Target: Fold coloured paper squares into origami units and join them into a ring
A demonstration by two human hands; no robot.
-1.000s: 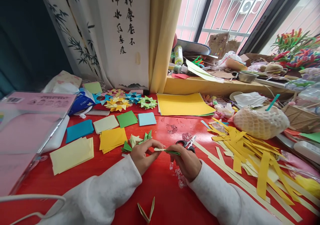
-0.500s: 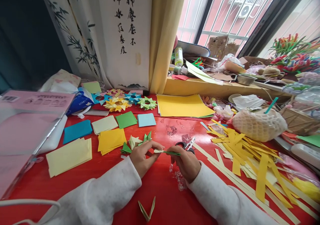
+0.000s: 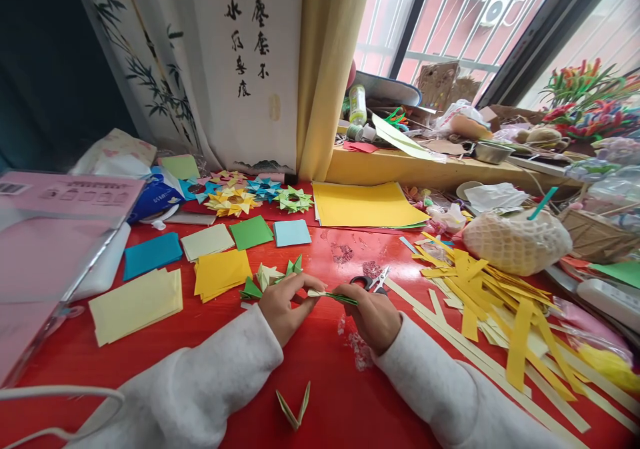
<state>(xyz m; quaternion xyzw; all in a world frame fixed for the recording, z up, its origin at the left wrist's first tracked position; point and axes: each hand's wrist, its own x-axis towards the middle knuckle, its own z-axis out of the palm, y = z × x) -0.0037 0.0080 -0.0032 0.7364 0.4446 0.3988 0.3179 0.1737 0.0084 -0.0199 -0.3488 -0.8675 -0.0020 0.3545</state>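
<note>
little has moved since the earlier frames: the view has slid slightly, and the right hand [image 3: 373, 319] now covers a bit more of the scissors [image 3: 379, 279] behind it. the folded paper [image 3: 343, 298] stays above the table [image 3: 330, 382], stretched between both hands, its pale end pinched in the fingers of the left hand [image 3: 285, 306], its green end held by the right.

between the forearms, red tabletop gives room to move (a v-shaped folded piece [image 3: 303, 406] sits there, near the bottom edge). beyond the left hand it is tighter: green and pale folded pieces [image 3: 270, 276] lie just behind the knuckles, and the yellow stack [image 3: 223, 272] is near. yellow strips [image 3: 475, 282] crowd the right side, and some run off the picture.

both sleeves [image 3: 450, 389] are cut off below, the pink folder [image 3: 65, 249] and white cable [image 3: 100, 392] at the left edge. the right thumb is hard to make out, and i cannot tell how many layers the paper has.
</note>
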